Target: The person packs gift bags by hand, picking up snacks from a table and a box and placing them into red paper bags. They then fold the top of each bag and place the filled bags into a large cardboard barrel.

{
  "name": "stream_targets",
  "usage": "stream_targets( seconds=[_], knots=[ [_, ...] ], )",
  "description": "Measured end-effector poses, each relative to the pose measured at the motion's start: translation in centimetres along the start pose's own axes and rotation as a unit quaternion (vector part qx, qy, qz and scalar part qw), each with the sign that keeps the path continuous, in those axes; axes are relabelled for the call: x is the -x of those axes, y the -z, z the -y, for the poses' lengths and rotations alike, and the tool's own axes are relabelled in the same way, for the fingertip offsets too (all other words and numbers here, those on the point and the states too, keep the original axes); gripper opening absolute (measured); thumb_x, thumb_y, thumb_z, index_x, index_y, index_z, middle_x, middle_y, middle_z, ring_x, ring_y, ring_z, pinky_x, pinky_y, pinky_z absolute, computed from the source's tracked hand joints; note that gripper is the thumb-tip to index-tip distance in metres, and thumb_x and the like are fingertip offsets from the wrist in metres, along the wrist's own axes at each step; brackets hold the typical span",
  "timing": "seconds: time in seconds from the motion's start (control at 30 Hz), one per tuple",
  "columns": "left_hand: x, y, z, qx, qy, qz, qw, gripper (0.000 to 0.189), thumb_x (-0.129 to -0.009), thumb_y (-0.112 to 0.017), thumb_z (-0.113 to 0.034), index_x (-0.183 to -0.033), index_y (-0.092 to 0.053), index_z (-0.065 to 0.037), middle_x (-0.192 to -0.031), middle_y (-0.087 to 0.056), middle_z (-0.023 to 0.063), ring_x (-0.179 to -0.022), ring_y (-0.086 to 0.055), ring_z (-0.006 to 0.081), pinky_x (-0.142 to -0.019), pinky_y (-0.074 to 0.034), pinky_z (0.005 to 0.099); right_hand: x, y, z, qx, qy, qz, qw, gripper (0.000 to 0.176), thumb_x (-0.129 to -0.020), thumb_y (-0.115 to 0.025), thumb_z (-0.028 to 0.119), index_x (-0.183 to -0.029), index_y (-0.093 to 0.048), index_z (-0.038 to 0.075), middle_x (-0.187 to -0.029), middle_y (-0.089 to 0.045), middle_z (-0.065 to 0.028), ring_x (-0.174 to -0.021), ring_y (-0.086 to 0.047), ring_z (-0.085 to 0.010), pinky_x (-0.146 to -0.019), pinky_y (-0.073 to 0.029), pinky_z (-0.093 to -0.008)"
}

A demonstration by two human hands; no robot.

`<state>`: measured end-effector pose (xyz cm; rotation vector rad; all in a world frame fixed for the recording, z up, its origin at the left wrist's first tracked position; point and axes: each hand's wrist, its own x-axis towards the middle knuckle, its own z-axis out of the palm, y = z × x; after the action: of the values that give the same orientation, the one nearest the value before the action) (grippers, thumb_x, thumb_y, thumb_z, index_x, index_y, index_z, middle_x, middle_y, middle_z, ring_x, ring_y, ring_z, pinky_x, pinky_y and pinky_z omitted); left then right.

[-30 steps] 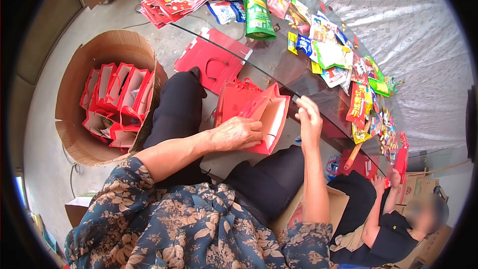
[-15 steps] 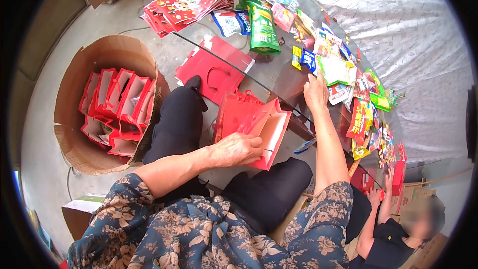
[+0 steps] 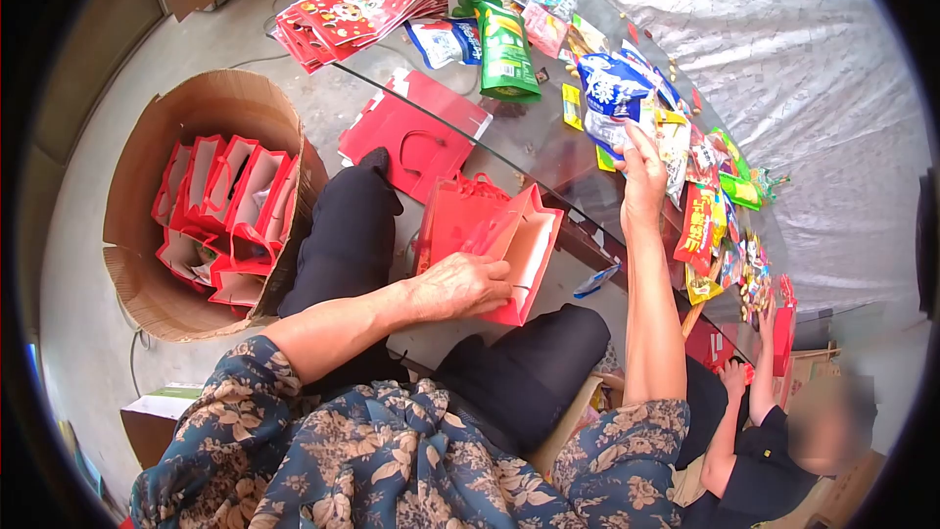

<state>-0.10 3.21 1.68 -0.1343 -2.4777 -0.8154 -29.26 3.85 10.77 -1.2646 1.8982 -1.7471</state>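
Note:
My left hand (image 3: 458,286) is closed on the near rim of a red paper gift bag (image 3: 536,247), whose open mouth shows a pale inside. More red bag with cord handles (image 3: 474,188) stands right behind it. Above the glass table, my right hand (image 3: 642,181) pinches the lower edge of a blue and white snack packet (image 3: 613,86). Around that hand lie a small yellow packet (image 3: 572,106), a red snack packet (image 3: 696,223) and a green snack pouch (image 3: 507,54).
A cardboard box (image 3: 147,186) at left holds several red gift bags (image 3: 240,196). Flat red bags (image 3: 411,132) lie beyond my knee, and a stack of patterned red bags (image 3: 362,5) rests on the glass table's edge (image 3: 441,122). Another person (image 3: 759,475) works at right.
My right hand has taken hold of the blue and white snack packet and raised it from the pile. My left hand stays on the gift bag.

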Motion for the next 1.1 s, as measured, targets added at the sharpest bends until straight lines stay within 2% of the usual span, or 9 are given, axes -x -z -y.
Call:
stream_targets(
  seconds=[0.07,0.23,0.3,0.43,0.53,0.63,0.67,0.77,1.1],
  knots=[
    [0.1,-0.2,0.3,-0.008,-0.001,0.009,1.0,0.018,-0.08,-0.067,-0.013,-0.097,-0.065,-0.007,-0.082,-0.049,0.0089,-0.076,-0.057,0.0263,-0.065,-0.05,0.0382,1.6,0.4,2.0,-0.115,-0.075,-0.004,0.991,0.033,-0.091,-0.059,0.005,-0.123,-0.061,-0.003,-0.115,-0.064,-0.0058,-0.084,-0.06,-0.0076,-0.067,-0.049,-0.0196],
    [0.3,-0.1,0.5,-0.029,-0.016,0.018,0.999,0.022,-0.082,-0.064,-0.015,-0.103,-0.064,-0.008,-0.084,-0.048,0.0086,-0.077,-0.056,0.0258,-0.067,-0.049,0.0371,5.9,3.8,3.4,-0.083,-0.11,0.018,0.99,0.027,-0.089,-0.063,0.004,-0.115,-0.065,-0.002,-0.104,-0.068,-0.005,-0.076,-0.06,-0.0073,-0.068,-0.05,-0.021],
    [0.2,0.2,0.3,-0.029,-0.029,0.005,0.999,0.011,-0.083,-0.063,-0.016,-0.087,-0.061,-0.006,-0.083,-0.05,0.0093,-0.077,-0.059,0.0265,-0.062,-0.05,0.0393,8.1,4.6,5.2,-0.035,-0.138,0.041,0.989,0.024,-0.089,-0.063,0.003,-0.112,-0.067,0.0,-0.103,-0.068,-0.0045,-0.076,-0.059,-0.0066,-0.069,-0.049,-0.0207],
    [0.3,0.1,0.1,-0.029,-0.015,0.018,0.999,0.012,-0.084,-0.063,-0.016,-0.089,-0.063,-0.006,-0.083,-0.051,0.0083,-0.078,-0.059,0.0257,-0.061,-0.05,0.0387,11.5,5.3,8.4,0.108,-0.135,0.062,0.983,0.014,-0.087,-0.063,0.002,-0.099,-0.07,-0.001,-0.091,-0.067,0.0004,-0.073,-0.056,-0.004,-0.065,-0.045,-0.0207],
    [0.5,0.0,0.1,-0.032,-0.032,0.022,0.999,0.012,-0.083,-0.063,-0.016,-0.089,-0.063,-0.006,-0.083,-0.051,0.0081,-0.079,-0.059,0.0252,-0.062,-0.05,0.0383,12.8,5.7,8.4,0.248,-0.038,0.118,0.961,0.01,-0.083,-0.063,-0.001,-0.09,-0.07,0.001,-0.084,-0.066,-0.003,-0.07,-0.059,-0.0088,-0.063,-0.046,-0.0256],
    [0.6,0.0,0.1,-0.031,-0.056,0.015,0.998,0.011,-0.082,-0.064,-0.016,-0.088,-0.062,-0.006,-0.083,-0.051,0.008,-0.079,-0.058,0.025,-0.064,-0.05,0.0378,13.9,4.0,10.4,0.321,0.01,0.162,0.933,0.013,-0.078,-0.064,-0.001,-0.086,-0.071,0.005,-0.078,-0.062,-0.0086,-0.068,-0.06,-0.0174,-0.062,-0.046,-0.0299],
    [0.7,0.0,0.0,-0.033,-0.055,0.025,0.998,0.013,-0.081,-0.065,-0.015,-0.09,-0.062,-0.006,-0.083,-0.051,0.0078,-0.078,-0.058,0.0253,-0.065,-0.05,0.0375,13.9,3.4,11.1,0.361,0.005,0.174,0.916,0.013,-0.077,-0.063,0.003,-0.086,-0.072,0.009,-0.077,-0.06,-0.0117,-0.071,-0.062,-0.0271,-0.065,-0.047,-0.0349],
    [0.9,0.2,-0.3,-0.035,-0.047,0.05,0.997,0.017,-0.079,-0.068,-0.013,-0.095,-0.062,-0.007,-0.084,-0.051,0.0075,-0.076,-0.058,0.0262,-0.068,-0.05,0.0371,13.7,2.4,10.9,0.385,0.012,0.204,0.9,0.013,-0.077,-0.063,0.001,-0.085,-0.071,0.005,-0.079,-0.061,-0.0097,-0.068,-0.058,-0.0185,-0.063,-0.044,-0.0299],
    [1.5,0.7,-0.8,-0.015,-0.046,0.067,0.997,0.018,-0.078,-0.069,-0.014,-0.093,-0.062,-0.008,-0.083,-0.05,0.0077,-0.074,-0.057,0.0265,-0.065,-0.049,0.0381,12.7,-0.3,8.6,0.385,-0.074,0.282,0.875,0.016,-0.077,-0.062,0.01,-0.088,-0.073,0.004,-0.081,-0.068,-0.0162,-0.075,-0.067,-0.0251,-0.068,-0.049,-0.0344]
  ],
)
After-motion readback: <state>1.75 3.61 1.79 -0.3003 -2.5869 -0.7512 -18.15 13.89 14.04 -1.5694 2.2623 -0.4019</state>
